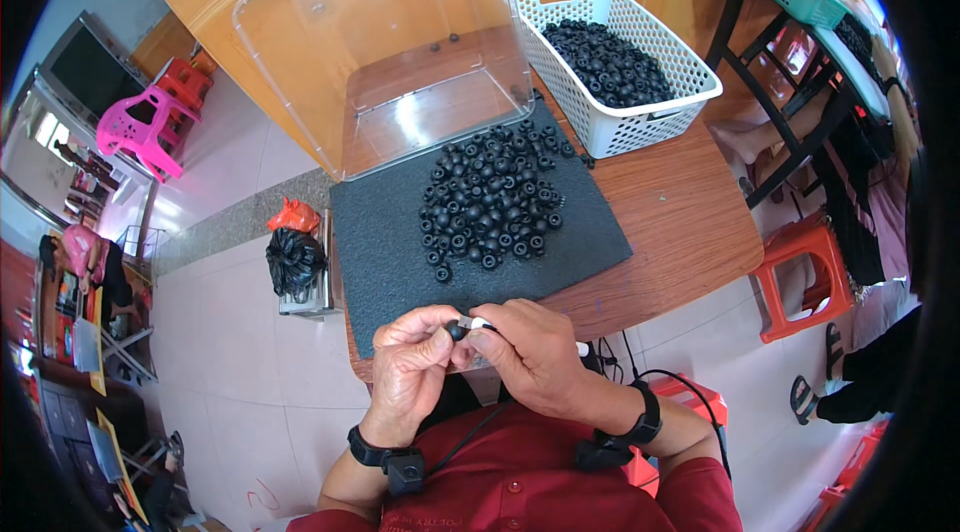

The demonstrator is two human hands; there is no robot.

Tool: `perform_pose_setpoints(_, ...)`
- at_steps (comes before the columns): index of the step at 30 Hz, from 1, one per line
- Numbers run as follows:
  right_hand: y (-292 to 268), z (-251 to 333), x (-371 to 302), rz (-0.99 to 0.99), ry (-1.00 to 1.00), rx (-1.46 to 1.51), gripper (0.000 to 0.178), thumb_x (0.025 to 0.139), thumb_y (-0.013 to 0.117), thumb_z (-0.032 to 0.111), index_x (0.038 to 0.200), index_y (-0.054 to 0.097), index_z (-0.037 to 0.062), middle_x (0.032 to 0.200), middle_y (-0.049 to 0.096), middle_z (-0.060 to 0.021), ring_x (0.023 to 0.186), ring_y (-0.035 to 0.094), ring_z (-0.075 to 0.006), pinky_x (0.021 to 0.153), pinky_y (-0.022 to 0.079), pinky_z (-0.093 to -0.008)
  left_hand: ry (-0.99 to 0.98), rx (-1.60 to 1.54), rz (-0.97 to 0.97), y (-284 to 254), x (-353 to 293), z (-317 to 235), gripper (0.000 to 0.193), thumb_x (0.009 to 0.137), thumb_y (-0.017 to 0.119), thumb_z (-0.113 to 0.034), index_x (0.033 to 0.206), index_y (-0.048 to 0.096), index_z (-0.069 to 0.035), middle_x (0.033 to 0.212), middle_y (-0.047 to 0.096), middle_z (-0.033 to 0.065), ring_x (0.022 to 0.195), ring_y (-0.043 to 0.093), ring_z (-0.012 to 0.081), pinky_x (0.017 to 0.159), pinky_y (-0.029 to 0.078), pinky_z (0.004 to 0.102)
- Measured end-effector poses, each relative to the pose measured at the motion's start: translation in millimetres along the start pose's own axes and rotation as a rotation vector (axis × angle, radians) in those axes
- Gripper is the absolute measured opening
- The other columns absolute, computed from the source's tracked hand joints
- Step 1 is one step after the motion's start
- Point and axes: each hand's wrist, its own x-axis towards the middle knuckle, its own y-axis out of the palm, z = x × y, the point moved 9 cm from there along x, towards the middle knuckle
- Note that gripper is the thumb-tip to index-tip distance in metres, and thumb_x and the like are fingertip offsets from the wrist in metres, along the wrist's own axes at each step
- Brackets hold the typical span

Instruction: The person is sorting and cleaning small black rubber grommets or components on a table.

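Note:
Just past the table's near edge, my left hand (pixel 412 362) pinches a small round black part (pixel 456 330) between thumb and fingers. My right hand (pixel 535 352) is closed around a slim white-handled tool (pixel 479 323). A short, shiny tip of the tool meets the black part; its exact shape is too small to tell. Beyond my hands, a heap of similar black parts with round holes (pixel 490 197) lies on a dark grey mat (pixel 385 252). The fingers of both hands nearly touch.
A clear plastic bin (pixel 400 82) lies tipped at the back, its opening toward the heap. To its right, a white perforated basket (pixel 640 122) holds many black parts on the wooden table (pixel 680 222). A red stool (pixel 805 277) and another person's legs are at right; bagged items (pixel 297 262) stand left.

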Motion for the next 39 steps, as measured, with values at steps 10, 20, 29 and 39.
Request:
perform_pose_setpoints(10, -5, 16, -3, -0.121, -0.155, -0.179, 0.015, 0.083, 0.060, 0.015, 0.090, 0.056, 0.0013, 0.065, 0.047, -0.0095, 0.058, 0.050, -0.0271, 0.049, 0.039, -0.0371, -0.008, 0.005, -0.007, -1, -1, 3, 0.024, 0.082, 0.067, -0.010, 0.099, 0.062, 0.005, 0.086, 0.064, 0.0112, 0.067, 0.059, 0.0156, 0.062, 0.050, 0.0282)
perform_pose_setpoints(20, -5, 25, -10, -0.189, -0.274, -0.337, 0.034, 0.073, 0.070, 0.014, 0.098, 0.058, -0.0054, 0.066, 0.051, -0.0097, 0.054, 0.049, -0.0236, 0.046, 0.038, -0.0341, -0.036, -0.019, -0.035, 1, -5, 9, 0.028, 0.080, 0.068, -0.013, 0.099, 0.061, 0.006, 0.086, 0.064, 0.0124, 0.067, 0.059, 0.0175, 0.060, 0.047, 0.0285)
perform_pose_setpoints(29, 5, 31, -17, -0.167, -0.413, -0.530, 0.036, 0.073, 0.068, 0.015, 0.098, 0.057, -0.0081, 0.067, 0.049, -0.0093, 0.052, 0.046, -0.0217, 0.043, 0.037, -0.0311, -0.015, -0.001, -0.093, 3, -6, 9, 0.027, 0.081, 0.067, -0.013, 0.098, 0.061, 0.008, 0.083, 0.064, 0.0117, 0.064, 0.057, 0.0155, 0.059, 0.047, 0.0259)
perform_pose_setpoints(39, -17, -2, 0, -0.184, -0.023, 0.068, 0.018, 0.080, 0.066, 0.018, 0.085, 0.060, 0.0015, 0.065, 0.053, -0.0089, 0.057, 0.053, -0.0256, 0.049, 0.040, -0.0339, -0.002, -0.041, -0.001, 13, 0, 4, 0.028, 0.083, 0.066, -0.019, 0.098, 0.062, 0.004, 0.077, 0.062, 0.0078, 0.066, 0.056, 0.0161, 0.062, 0.045, 0.0284)
